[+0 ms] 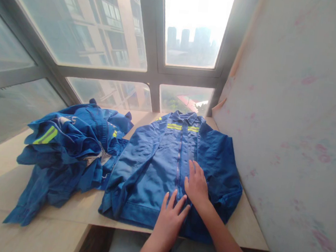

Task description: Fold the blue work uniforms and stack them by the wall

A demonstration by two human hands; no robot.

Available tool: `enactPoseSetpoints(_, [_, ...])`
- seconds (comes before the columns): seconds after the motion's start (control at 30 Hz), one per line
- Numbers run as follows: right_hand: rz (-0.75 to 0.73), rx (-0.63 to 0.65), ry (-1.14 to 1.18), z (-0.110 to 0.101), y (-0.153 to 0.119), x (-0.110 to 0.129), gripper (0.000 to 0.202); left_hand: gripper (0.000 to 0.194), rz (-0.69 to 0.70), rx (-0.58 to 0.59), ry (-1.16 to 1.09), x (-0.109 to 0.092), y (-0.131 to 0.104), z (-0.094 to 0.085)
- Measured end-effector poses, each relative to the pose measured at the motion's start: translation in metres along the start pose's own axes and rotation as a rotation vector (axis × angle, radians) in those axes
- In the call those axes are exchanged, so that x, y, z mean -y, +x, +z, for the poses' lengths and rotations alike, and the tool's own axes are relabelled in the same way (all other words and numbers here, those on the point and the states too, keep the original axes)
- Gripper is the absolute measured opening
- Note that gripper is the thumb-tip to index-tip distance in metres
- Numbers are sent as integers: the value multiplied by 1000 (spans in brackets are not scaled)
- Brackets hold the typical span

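A blue work jacket (151, 172) with yellow reflective stripes across the chest lies spread face up, its collar toward the window and its hem near the front edge. Near the bottom of the front zipper, my left hand (170, 217) rests on the cloth with fingers spread. Farther up, just right of the zipper, my right hand (197, 184) lies on the jacket front, fingers stretched out. Neither hand grips anything. To the left is a crumpled heap of blue work clothing (73, 152) with a yellow stripe and a loose sleeve hanging toward the front.
Both garments lie on a pale wooden ledge (66, 227). Behind it stand grey-framed windows (155, 41). A wall with faded flowered paper (296, 146) rises close on the right, its paper edge peeling near the window. The ledge's front edge is near my body.
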State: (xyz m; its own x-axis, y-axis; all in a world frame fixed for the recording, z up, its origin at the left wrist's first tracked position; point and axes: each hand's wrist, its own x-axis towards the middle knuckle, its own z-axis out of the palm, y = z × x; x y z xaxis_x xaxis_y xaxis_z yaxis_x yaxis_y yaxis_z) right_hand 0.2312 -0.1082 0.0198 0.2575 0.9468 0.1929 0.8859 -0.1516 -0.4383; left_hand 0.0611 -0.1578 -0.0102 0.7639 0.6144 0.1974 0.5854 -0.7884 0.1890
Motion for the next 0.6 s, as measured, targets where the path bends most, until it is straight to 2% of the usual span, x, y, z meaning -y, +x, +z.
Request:
enactPoseSetpoints(0.1, [-234, 86, -85, 3, 24, 9, 49, 50, 55, -10, 37, -3, 2, -1])
enactPoseSetpoints(0.17, [-372, 177, -85, 14, 42, 13, 47, 46, 112, -17, 49, -4, -2, -2])
enactPoseSetpoints(0.2, [-397, 215, -84, 21, 52, 13, 48, 45, 136, -26, 55, -5, -5, -1])
enactPoseSetpoints(0.3, [-315, 247, -101, 39, 85, 7, 48, 49, 166, -76, 96, -7, -19, 0])
enactPoseSetpoints(0.47, [-189, 150, -168, 54, 139, -8, 53, 46, 213, -177, 183, -7, -35, 3])
enactPoseSetpoints(0.53, [-132, 116, -208, 54, 159, -13, 52, 39, 218, -244, 198, -10, -35, 10])
enactPoseSetpoints(0.6, [-101, 102, -241, 54, 182, -19, 47, 30, 196, -347, 196, -18, -34, 23])
